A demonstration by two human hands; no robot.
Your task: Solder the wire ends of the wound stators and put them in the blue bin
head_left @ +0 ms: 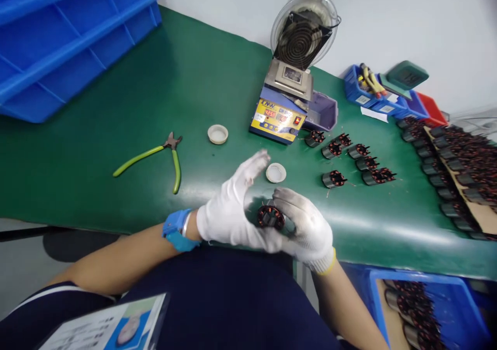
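Note:
A wound motor stator [271, 216], dark with copper coils, sits between my two white-gloved hands near the table's front edge. My right hand [306, 223] curls around the stator's right side, fingers at its top and thumb low; the exact contact is partly hidden. To the left, my left hand [233, 210] is spread in a wide C, its fingers raised and slightly blurred, its thumb passing just below the stator. Beyond my hands lies a small white dish [276, 173], with a second white dish [218, 134] farther left. Green-handled cutting pliers [171, 142] lie with handles apart.
A yellow-and-blue solder pot [277, 119] showing red digits stands ahead, a fan [301, 42] above it. Several stators [334, 179] stand at right, with many more [450, 179] along the far right. Blue bins [77, 39] rise at left; a blue crate [454, 298] sits lower right.

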